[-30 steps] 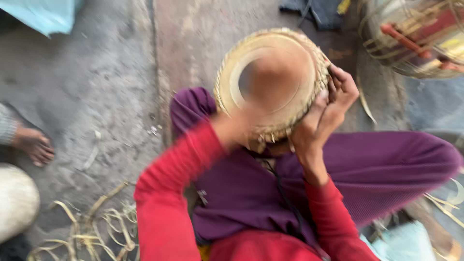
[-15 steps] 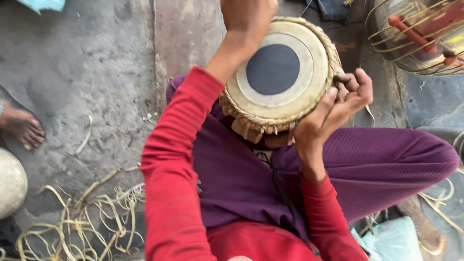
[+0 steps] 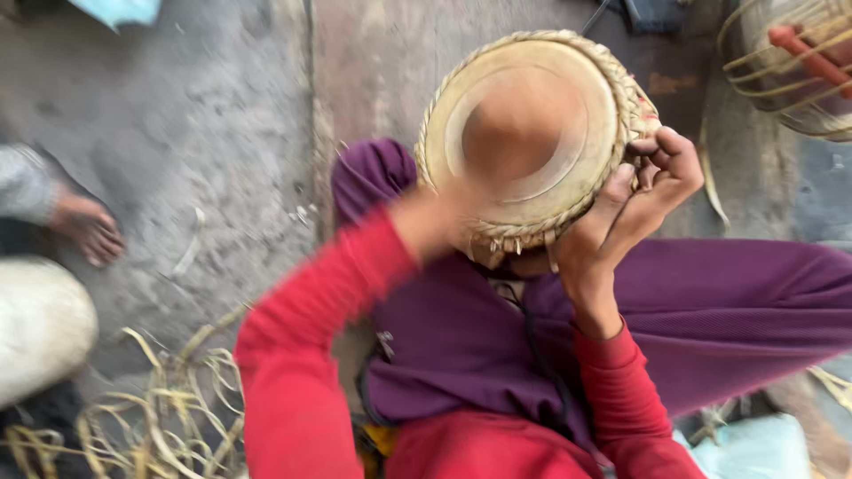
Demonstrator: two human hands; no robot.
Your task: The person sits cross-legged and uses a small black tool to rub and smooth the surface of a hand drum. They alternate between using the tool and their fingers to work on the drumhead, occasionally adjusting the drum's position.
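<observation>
A small round drum [image 3: 568, 191] with a pale skin head and braided rim rests tilted on my lap, against my purple trousers [image 3: 710, 310]. My right hand [image 3: 643, 191] grips its right rim, fingers curled over the braid. My left hand [image 3: 501, 142], at the end of a red sleeve, is a blur of motion over the centre of the drum head and hides the dark spot there. Its fingers cannot be made out.
Another person's bare foot [image 3: 89, 229] rests on the concrete floor [image 3: 195, 115] at the left, beside a pale round object [image 3: 40, 328]. Loose straw-coloured strips [image 3: 160, 408] lie at the lower left. A second laced drum [image 3: 794, 66] stands at the top right.
My left hand lifted off the drum head to above the drum, then came back down onto it in a blur. My right hand kept its hold on the rim.
</observation>
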